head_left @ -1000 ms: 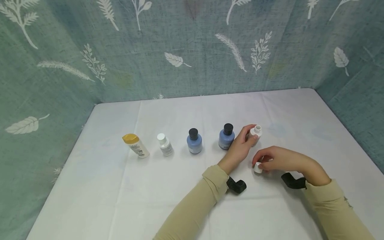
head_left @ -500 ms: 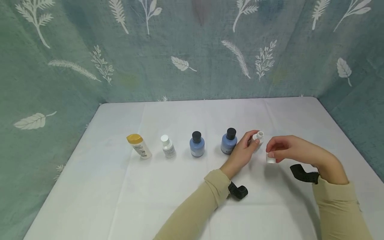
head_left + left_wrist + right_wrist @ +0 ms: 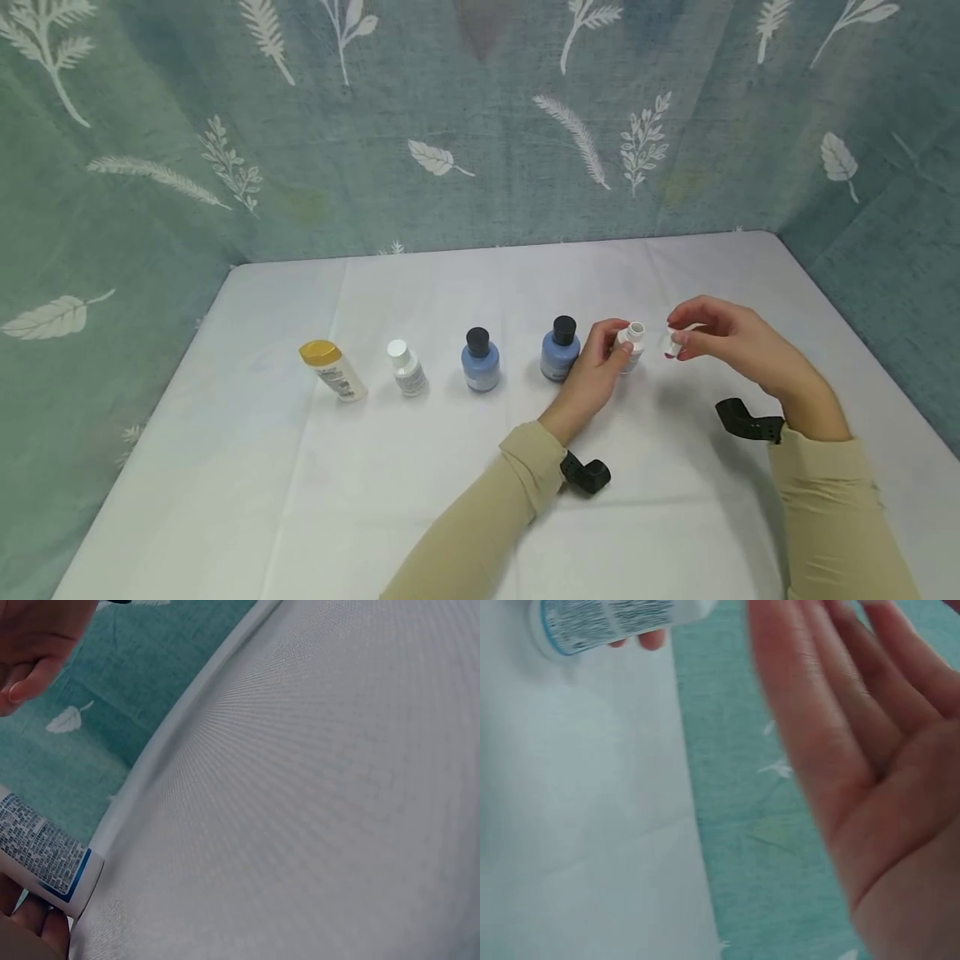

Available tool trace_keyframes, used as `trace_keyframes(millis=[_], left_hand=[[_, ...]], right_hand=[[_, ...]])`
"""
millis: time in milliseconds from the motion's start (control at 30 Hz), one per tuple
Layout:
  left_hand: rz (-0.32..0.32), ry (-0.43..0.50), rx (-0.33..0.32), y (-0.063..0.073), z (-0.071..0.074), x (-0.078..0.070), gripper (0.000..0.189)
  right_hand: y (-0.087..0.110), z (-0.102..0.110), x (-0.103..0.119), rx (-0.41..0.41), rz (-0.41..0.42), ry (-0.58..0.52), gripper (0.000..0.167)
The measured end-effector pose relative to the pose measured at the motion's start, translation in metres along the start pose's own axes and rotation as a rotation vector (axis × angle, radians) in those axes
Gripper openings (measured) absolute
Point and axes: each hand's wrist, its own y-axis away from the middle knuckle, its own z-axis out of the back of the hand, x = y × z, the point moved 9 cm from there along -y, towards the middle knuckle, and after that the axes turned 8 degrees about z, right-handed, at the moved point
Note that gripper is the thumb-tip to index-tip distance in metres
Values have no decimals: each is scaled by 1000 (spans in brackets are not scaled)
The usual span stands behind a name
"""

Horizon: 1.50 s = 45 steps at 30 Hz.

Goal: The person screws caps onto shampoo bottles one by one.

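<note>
My left hand [image 3: 588, 371] grips a small white bottle [image 3: 633, 358], which stands uncapped with its mouth facing up. In the left wrist view the printed label of this bottle [image 3: 41, 844] shows, its base at the white cloth. Just right of the mouth, my right hand [image 3: 731, 337] pinches a white cap [image 3: 672, 342] between thumb and fingers, raised over the table. The right wrist view has the right hand [image 3: 877, 750] large at the right, and the bottle [image 3: 607, 622] at the top left.
Left of the held bottle stand two blue bottles with black caps, one near [image 3: 559, 354] and one farther off [image 3: 481, 365]. Beyond them are a capped white bottle [image 3: 407, 371] and a yellow-capped bottle [image 3: 335, 372]. A green leaf-print curtain [image 3: 480, 167] hangs behind the white-covered table [image 3: 405, 500].
My right hand has lifted the cap from low in front of the bottle, up and away to the right of its mouth. The left hand keeps its grip on the bottle.
</note>
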Motion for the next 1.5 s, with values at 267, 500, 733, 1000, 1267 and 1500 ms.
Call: trace_keyframes(millis=[267, 500, 733, 1000, 1267, 1500], left_hand=[[-17, 51, 9, -1, 0, -1, 28], [5, 47, 15, -1, -1, 2, 26], [11, 43, 24, 1, -1, 2, 26], [9, 57, 26, 1, -2, 2, 25], [-10, 67, 28, 0, -2, 1, 25], [-6, 69, 31, 0, -2, 2, 25]], right_hand=[[-12, 1, 1, -139, 125, -81, 29], [-17, -5, -3, -181, 131, -91, 33], [-18, -9, -5, -192, 76, 32, 34], [-15, -18, 28, -156, 138, 91, 29], [-15, -20, 38, -158, 195, 125, 26], [-15, -22, 39, -152, 218, 158, 27]])
